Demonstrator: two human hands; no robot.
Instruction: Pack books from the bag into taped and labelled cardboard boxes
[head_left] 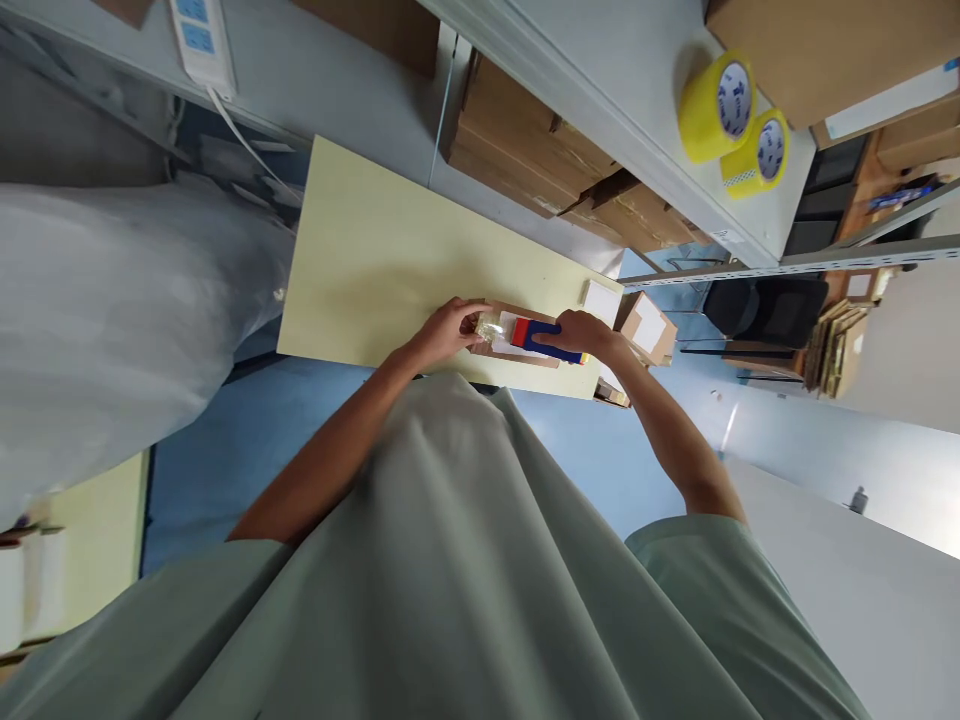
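Note:
On the pale yellow tabletop lies a small flat cardboard box (541, 356) with a white label on its upper face. My right hand (581, 333) is closed round a blue and red tape dispenser (531, 333), held over the box. Shiny clear tape (490, 326) shows between the dispenser's red end and the left end of the box. There my left hand (448, 328) grips the box end, thumb and fingers curled about it beside the tape. Its fingertips are partly hidden.
The yellow table (360, 250) runs under both hands. A white card (601, 299) and a small labelled carton (649, 328) are at its right end. Yellow tape rolls (718, 108) stand on the grey shelf (622, 70). A large pale sack (127, 320) bulges at left.

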